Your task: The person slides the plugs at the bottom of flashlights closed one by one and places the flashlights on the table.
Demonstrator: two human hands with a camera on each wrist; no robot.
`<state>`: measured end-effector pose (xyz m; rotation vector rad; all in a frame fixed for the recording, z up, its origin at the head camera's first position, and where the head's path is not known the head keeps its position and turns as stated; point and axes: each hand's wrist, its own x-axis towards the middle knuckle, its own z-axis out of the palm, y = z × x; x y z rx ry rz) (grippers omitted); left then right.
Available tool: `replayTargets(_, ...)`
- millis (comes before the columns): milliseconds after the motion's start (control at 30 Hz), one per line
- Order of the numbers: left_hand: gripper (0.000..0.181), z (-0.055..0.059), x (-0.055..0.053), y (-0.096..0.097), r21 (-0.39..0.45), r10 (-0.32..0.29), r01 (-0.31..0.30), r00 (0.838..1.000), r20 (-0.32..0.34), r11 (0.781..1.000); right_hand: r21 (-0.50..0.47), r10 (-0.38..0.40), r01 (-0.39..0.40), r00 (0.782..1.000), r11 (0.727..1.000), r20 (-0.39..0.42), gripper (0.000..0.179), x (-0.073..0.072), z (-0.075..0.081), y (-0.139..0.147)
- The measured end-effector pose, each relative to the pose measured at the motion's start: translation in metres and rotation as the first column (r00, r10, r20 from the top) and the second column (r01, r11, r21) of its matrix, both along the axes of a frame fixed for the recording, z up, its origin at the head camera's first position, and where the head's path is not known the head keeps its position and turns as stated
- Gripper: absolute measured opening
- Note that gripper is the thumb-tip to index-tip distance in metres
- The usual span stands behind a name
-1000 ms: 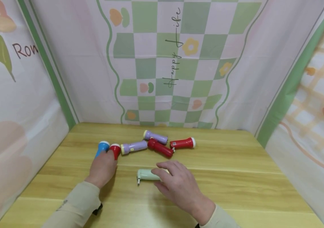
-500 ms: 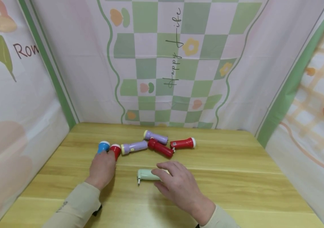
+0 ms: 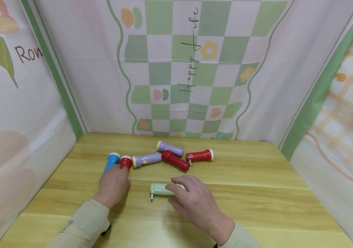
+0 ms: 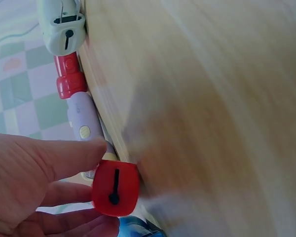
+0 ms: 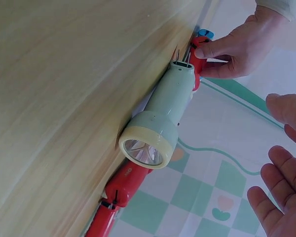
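My left hand (image 3: 112,186) grips a red flashlight (image 3: 125,162) with a white rim, thumb on one side and fingers on the other. Its red end cap with a black slot (image 4: 115,187) faces the left wrist camera. A blue flashlight (image 3: 112,160) lies right beside it, its rear part hidden by the hand. My right hand (image 3: 195,201) hovers with fingers relaxed and spread by a mint-green flashlight (image 3: 161,189), covering its head in the head view. In the right wrist view that flashlight (image 5: 170,96), with its cream lens ring, stands apart from the fingers.
Farther back lie two purple flashlights, one on the left (image 3: 147,159) and one behind (image 3: 171,148). A red flashlight (image 3: 175,161) overlaps the rear purple one, and another red flashlight (image 3: 200,155) lies to its right. Patterned curtains (image 3: 182,113) close off the wooden table's (image 3: 257,193) back and sides.
My left hand has shifted slightly, its thumb side now showing farther right, and the red flashlight's head sits a little differently. The right hand and the mint-green flashlight stay put.
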<state>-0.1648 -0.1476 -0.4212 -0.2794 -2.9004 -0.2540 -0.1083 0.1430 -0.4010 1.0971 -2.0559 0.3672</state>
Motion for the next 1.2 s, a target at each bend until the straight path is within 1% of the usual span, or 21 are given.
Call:
replayTargets(67, 0.024, 0.0003, 0.0004, 0.0003, -0.013, -0.014, 0.014, 1.000, -0.012, 1.000, 0.000, 0.000, 0.000, 1.000, 1.000, 0.000, 0.047, -0.0001, 0.0001, 0.0001)
replayTargets(267, 0.006, -0.0010, 0.0011, -0.0003, -0.044, -0.032, 0.029, 0.998, -0.054, 0.999, -0.003, -0.001, 0.001, 1.000, 1.000, 0.006, 0.049, -0.0003, -0.0005, 0.0007)
replayTargets(400, 0.007, -0.0003, 0.0017, -0.0008, -0.039, -0.038, 0.036, 0.998, -0.055, 0.999, -0.002, -0.004, 0.004, 1.000, 1.000, 0.009, 0.050, -0.0004, -0.0012, 0.0012)
replayTargets(633, 0.005, 0.0010, 0.0027, -0.0011, -0.048, -0.036, 0.035, 0.999, -0.033, 0.998, 0.002, -0.008, 0.008, 1.000, 1.000, 0.016, 0.052, -0.0007, -0.0012, 0.0016)
replayTargets(833, 0.004, 0.0010, 0.0032, -0.0010, -0.050, -0.039, 0.037, 0.999, -0.036, 0.998, 0.007, -0.021, 0.021, 1.000, 1.000, 0.020, 0.052, -0.0009, -0.0013, 0.0024)
replayTargets(1000, 0.004, 0.0011, 0.0034, -0.0013, -0.063, -0.043, 0.040, 0.998, -0.041, 0.997, 0.033, -0.069, 0.069, 0.997, 0.997, 0.024, 0.056, -0.0004, -0.0026, 0.0028)
replayTargets(1100, 0.004, 0.0011, 0.0036, -0.0015, -0.065, -0.041, 0.039, 0.998, -0.038, 0.997, 0.066, -0.119, 0.116, 0.992, 0.991, 0.032, 0.066, 0.0006, -0.0037, 0.0028)
replayTargets(1200, 0.004, 0.0010, 0.0033, -0.0013, -0.064, -0.040, 0.038, 0.999, -0.031, 0.997, 0.114, -0.180, 0.173, 0.982, 0.978, 0.056, 0.076, 0.0020, -0.0054, 0.0027)
